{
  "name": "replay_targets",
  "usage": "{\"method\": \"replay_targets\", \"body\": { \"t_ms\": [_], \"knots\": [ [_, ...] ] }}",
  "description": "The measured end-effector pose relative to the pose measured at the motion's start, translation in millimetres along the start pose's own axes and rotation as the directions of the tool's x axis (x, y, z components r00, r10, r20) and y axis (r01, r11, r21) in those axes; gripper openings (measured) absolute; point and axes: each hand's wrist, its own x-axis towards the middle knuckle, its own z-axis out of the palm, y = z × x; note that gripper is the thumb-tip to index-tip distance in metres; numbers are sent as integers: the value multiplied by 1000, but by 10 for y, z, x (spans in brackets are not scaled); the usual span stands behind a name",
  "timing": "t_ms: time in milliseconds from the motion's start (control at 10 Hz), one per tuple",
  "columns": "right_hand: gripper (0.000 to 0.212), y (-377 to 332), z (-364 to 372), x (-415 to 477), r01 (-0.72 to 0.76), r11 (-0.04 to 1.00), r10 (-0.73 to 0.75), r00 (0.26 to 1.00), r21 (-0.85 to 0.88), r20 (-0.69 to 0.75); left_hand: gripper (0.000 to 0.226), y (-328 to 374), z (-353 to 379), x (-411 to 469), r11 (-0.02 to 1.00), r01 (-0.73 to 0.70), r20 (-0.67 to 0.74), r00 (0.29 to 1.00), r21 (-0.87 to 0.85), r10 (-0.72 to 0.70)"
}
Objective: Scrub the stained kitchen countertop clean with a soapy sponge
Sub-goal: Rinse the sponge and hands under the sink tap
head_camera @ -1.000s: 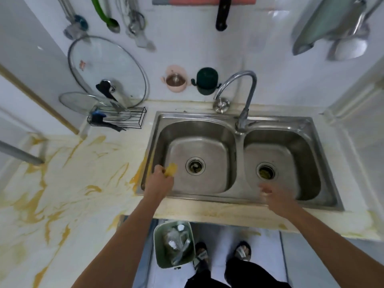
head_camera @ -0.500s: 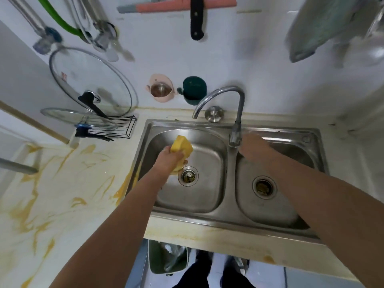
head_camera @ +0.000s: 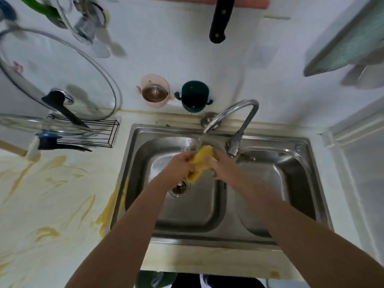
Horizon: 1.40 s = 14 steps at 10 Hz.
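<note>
sponge (head_camera: 200,161): yellow, over sink's (head_camera: 207,239) left basin, just under tap spout, held betw. both hands.
L grip (head_camera: 180,165): fingers curled round sponge's left side & lower end.
R grip (head_camera: 224,165): fingers curled round sponge's right side.
tap (head_camera: 239,113): at sink's back rim, spout over left basin; water (head_camera: 200,140) runs onto sponge top.
worktop (head_camera: 52,194): left of sink, yellow streak stains, thickest along sink's left edge.
rack (head_camera: 99,134): behind-left of sink, glass lid (head_camera: 62,65) leaning above it.
</note>
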Motion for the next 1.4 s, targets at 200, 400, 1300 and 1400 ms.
{"method": "replay_targets", "body": {
  "t_ms": [200,400,1300,1400],
  "knots": [
    [17,-101,340,204,-21,995,38,984,99,-174,29,-219,-45,142,998,-13,-392,920,-64,-13],
    [36,-276,424,277,114,929,-155,983,-352,-93,37,-237,207,380,975,127,-443,875,-184,-197],
    [36,10,464,527,-106,933,18,968,-343,-249,43,-314,159,745,991,126,-382,918,33,-104],
    [25,26,421,696,-177,980,154,962,-87,-225,34,-297,259,695,985,54,-271,963,165,-7]
  ]
}}
